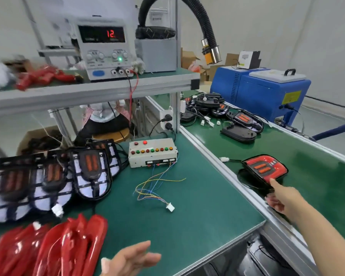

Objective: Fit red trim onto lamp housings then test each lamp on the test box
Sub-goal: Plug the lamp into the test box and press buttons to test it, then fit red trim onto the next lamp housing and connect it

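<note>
Right hand (283,198) touching red-trimmed lamp (264,168) on green belt (317,176), left hand (129,259) open over table (187,206)

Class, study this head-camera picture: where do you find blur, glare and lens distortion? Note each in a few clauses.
Head view: the left hand and the red clutter on the upper shelf are smeared by blur; white glare streaks the red trim pieces at bottom left; the wide lens bows the shelf edge and the conveyor rail; the test box at centre stays fairly sharp.

Glossy red plastic trim pieces (48,248) running off bottom-left edge. Left hand (127,259) blurring, wrist cut off. Red parts on upper shelf (42,76) blurring beyond identification.
</note>
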`<state>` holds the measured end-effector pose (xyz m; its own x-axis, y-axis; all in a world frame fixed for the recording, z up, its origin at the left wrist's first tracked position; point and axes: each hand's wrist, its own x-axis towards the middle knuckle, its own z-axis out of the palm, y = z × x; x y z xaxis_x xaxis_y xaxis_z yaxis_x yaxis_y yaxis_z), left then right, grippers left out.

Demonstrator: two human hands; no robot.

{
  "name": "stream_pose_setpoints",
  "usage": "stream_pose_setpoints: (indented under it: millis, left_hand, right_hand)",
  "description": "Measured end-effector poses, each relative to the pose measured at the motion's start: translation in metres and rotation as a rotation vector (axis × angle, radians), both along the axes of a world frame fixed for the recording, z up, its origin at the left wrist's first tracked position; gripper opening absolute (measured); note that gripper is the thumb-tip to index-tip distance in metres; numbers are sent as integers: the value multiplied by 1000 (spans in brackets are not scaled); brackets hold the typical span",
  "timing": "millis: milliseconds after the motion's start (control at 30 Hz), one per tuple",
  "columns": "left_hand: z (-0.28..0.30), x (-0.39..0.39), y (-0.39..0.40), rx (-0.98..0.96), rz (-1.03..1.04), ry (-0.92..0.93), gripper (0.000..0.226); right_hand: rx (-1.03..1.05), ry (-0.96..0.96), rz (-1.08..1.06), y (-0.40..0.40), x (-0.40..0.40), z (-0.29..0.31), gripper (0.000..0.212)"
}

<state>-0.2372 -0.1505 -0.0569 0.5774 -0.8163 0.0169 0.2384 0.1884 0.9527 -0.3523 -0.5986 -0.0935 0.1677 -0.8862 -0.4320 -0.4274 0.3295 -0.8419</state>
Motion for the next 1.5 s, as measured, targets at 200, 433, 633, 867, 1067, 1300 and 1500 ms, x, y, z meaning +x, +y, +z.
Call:
stream_pose_setpoints:
  millis: [200,433,633,867,1067,1300,1500]
  left_hand:
    - [-23,-36,93,284,697,-167,32]
    - [10,-51,130,402,842,-421,21]
    - [28,-32,136,465,836,-418,28]
    - [41,101,96,705,920,-556,22]
    - [32,204,57,939,895,-579,45]
    - [19,249,36,873,783,-497,70]
    - [6,259,34,884,874,-493,58]
  right_hand:
    - [-255,39,194,70,6,-16,62]
    - [-477,-68,884,272,74,39,8]
    - [-334,-189,1217,330,153,40,12]
    - [-488,-133,1095,336,259,32,16]
    - [-397,-101,1057,332,304,30,14]
    - [-273,-157,1035,332,326,19,40]
    - [-182,-251,1007,327,335,12,34]
